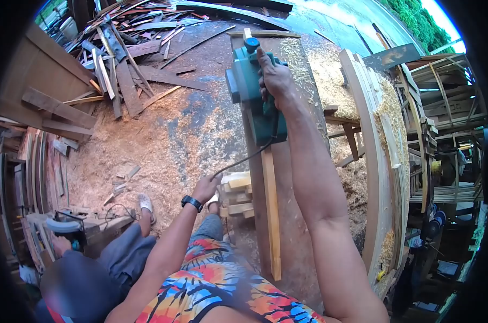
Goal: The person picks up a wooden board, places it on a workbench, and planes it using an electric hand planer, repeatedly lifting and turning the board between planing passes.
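Observation:
My right hand [276,81] is wrapped round the handle of a green electric planer [249,89], arm stretched far forward. The planer rests on a long, narrow wooden strip [272,215] lying lengthwise on a brown workbench [303,161]. Part of the strip is hidden beneath the tool. From the planer's rear a dark power cord [249,158] runs back to my left hand [205,192], whose fingers are closed on it beside the bench. A black watch is on my left wrist.
Stacked wood blocks [237,196] sit left of the bench. Long boards [370,156] lie to the right under shavings. A co-worker [82,285] sits at lower left with a hand near a power tool [66,226]. Scrap wood [128,59] is heaped beyond the shaving-covered floor.

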`<state>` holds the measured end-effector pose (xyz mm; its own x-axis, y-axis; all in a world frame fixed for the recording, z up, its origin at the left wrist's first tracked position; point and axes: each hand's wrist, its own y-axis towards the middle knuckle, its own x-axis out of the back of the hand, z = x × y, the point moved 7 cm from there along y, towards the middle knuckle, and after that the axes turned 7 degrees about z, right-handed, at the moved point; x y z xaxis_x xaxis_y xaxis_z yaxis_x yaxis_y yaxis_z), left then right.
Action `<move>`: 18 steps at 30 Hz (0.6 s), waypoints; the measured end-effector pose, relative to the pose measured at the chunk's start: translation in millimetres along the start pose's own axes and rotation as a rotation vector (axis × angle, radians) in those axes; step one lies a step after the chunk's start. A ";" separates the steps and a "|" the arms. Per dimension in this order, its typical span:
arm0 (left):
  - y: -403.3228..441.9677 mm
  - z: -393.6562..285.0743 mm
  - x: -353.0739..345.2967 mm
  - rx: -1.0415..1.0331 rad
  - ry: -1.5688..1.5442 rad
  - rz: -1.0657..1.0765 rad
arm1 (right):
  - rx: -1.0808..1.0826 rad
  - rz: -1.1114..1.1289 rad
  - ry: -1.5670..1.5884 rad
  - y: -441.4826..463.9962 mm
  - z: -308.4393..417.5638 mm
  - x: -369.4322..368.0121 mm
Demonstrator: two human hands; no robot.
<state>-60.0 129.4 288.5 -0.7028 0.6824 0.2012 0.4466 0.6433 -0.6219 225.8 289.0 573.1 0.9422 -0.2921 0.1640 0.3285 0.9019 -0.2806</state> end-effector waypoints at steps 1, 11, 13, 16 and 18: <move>5.8 -9.1 3.3 -0.010 -0.023 0.000 | 0.011 -0.002 -0.003 16.1 6.6 -0.7; 60.4 -60.8 40.6 -0.089 -0.255 -0.010 | 0.133 -0.116 -0.188 176.0 52.1 -6.5; 64.2 -68.9 43.9 -0.071 -0.343 0.075 | 0.142 -0.143 -0.220 206.2 59.5 -9.4; 58.1 -84.9 50.3 -0.130 -0.450 0.159 | 0.199 -0.095 -0.186 232.9 74.0 -16.1; 45.4 -92.1 58.3 -0.153 -0.395 0.178 | 0.225 -0.114 -0.209 245.7 77.0 -16.3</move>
<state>-29.8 230.3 341.7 -0.7516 0.6214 -0.2214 0.6354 0.5917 -0.4961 286.1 539.8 574.3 0.8586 -0.3443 0.3799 0.3861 0.9217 -0.0374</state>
